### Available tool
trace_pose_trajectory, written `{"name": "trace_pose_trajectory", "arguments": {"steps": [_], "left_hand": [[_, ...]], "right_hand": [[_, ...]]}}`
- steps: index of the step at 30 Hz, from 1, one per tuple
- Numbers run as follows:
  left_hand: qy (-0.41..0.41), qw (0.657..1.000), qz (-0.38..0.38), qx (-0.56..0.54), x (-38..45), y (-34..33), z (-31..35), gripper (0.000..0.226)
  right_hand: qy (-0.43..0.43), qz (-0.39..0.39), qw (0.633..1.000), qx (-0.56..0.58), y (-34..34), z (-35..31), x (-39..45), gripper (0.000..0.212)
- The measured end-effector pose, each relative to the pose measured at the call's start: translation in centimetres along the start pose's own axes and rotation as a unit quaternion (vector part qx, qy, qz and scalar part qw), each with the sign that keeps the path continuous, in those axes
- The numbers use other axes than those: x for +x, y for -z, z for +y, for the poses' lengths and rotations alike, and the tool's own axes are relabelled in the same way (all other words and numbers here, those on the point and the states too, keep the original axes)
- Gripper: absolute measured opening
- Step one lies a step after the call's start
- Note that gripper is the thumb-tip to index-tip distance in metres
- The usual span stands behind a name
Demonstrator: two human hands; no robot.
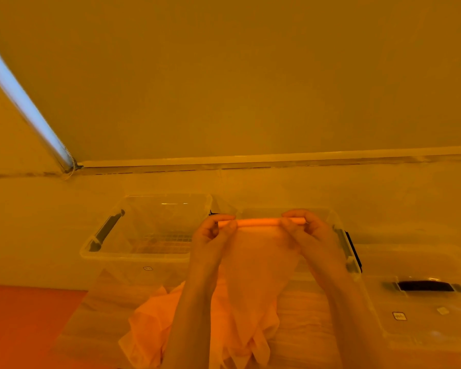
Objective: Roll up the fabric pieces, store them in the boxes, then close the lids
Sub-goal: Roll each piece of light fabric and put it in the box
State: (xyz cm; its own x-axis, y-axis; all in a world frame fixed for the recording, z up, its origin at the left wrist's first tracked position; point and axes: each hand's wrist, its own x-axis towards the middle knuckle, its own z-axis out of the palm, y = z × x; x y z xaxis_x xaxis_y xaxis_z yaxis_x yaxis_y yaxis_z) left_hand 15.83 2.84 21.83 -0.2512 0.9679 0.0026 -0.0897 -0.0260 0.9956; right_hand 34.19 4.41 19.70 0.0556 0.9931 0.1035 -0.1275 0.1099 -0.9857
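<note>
Head view, heavy orange cast, so true colours are unreadable. Upper half is plain wall (250,75) with a bright strip (16,89) running diagonally at left, what it is unclear. Tabletop (32,230) is pale; an orange-red area (24,328) at lower left is cut off by the frame edge.

Boxes: two open clear ones, side by side. Left box (144,235) is fully visible, with a dark latch on its left end and a grid-patterned base. Right box (338,235) is mostly hidden behind the hands and fabric; only its rim and right latch show. One clear lid (423,302) with a dark handle lies right of it, lower edge cut off. A second lid isn't identifiable.

Fabric: one sheer piece (258,262) held up in the air in front of the right box, top edge rolled into a tight tube, rest hanging down. A loose pile of fabric (149,326) lies on the tabletop below, partly hidden by the forearms; piece count can't be told.

Hands: two. Left hand (210,235) has fingers (224,218) curled over the roll's left end, thumb beneath. Right hand (312,230) pinches the right end the same way.
</note>
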Motion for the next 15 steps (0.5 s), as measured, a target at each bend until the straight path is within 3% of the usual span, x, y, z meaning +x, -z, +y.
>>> {"name": "trace_pose_trajectory", "arguments": {"steps": [4,8,15], "left_hand": [[0.015,1.0,-0.015,-0.004,0.1,0.52,0.05,0.024],[-0.001,0.999,-0.029,0.034,-0.13,0.79,0.06,0.011],[0.008,1.0,-0.019,0.016,-0.27,0.82,-0.05,0.011]], "right_hand": [[-0.033,0.022,0.999,-0.006,0.04,0.57,0.32,0.021],[-0.032,-0.005,0.999,-0.001,0.49,0.13,0.14,0.009],[-0.031,-0.039,0.999,0.015,0.69,-0.07,-0.08,0.011]]}}
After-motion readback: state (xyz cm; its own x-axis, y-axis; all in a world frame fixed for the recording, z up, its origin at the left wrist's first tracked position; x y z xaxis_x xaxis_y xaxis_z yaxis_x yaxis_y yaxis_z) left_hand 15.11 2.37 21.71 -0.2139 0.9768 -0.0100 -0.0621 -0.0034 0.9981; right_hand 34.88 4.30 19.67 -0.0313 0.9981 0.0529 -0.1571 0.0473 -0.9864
